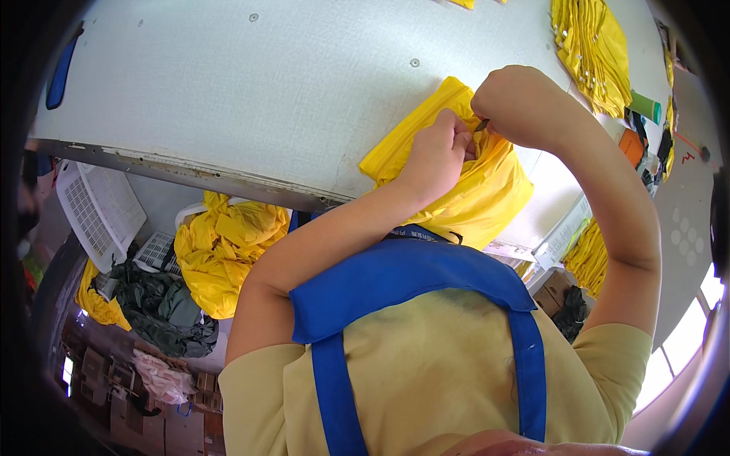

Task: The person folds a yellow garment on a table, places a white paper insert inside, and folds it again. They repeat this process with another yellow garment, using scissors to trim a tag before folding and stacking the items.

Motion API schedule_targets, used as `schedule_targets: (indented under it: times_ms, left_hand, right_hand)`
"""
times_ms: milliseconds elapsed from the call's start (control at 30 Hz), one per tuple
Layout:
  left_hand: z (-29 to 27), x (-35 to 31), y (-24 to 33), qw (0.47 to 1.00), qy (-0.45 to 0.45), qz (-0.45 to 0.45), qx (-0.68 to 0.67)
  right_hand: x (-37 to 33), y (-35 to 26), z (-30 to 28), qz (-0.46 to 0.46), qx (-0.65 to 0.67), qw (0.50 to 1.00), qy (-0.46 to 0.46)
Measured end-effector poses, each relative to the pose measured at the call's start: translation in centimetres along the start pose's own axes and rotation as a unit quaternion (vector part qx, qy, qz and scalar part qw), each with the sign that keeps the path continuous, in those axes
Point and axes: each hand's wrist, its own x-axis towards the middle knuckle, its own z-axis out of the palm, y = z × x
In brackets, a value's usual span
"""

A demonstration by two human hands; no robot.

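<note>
A folded piece of shiny yellow fabric [494, 194] lies at the near edge of the white table, partly hanging toward my blue apron. My left hand [439, 156] is closed in a pinch on the fabric, close to its upper middle. Just right of it, my right hand [515, 105] is curled shut around a small dark pointed tool [481, 126]. The tool's tip points down at the fabric by my left fingertips. Most of the tool is hidden in the right hand, so its exact kind does not show.
A stack of yellow fabric pieces [597, 57] lies at the far right, near a green cylinder [645, 107]. Below the table edge on the left are a white plastic basket [99, 209], a yellow fabric heap [228, 247] and dark crumpled material [163, 308]. A blue object [62, 76] rests far left.
</note>
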Motion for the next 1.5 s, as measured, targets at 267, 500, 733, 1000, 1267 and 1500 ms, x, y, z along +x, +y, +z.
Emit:
schedule_targets:
  times_ms: [267,500,733,1000,1267,1500]
  left_hand:
    - [0.1,-0.2,0.4,1.0,-0.001,-0.004,-0.016]
    - [0.1,-0.2,0.1,1.0,0.001,0.007,-0.001]
    - [0.2,-0.1,-0.4,0.999,0.006,0.033,0.033]
    - [0.1,-0.1,-0.3,1.0,0.0,-0.003,-0.008]
    - [0.1,0.1,-0.7,0.997,0.003,-0.028,-0.07]
    - [-1.7,0.6,0.6,0.996,0.03,-0.037,-0.071]
  right_hand:
    - [-0.4,0.2,-0.3,0.016,0.049,0.998,-0.039]
    - [-0.7,-0.5,-0.1,0.004,0.032,0.999,-0.017]
    - [-0.9,-1.1,0.1,0.012,0.017,1.0,0.002]
    - [-1.4,0.2,1.8,0.026,0.038,0.996,0.074]
    - [-2.3,3.3,1.7,0.088,0.224,0.962,0.132]
    - [-0.5,9.2,11.0,0.245,0.218,0.934,0.141]
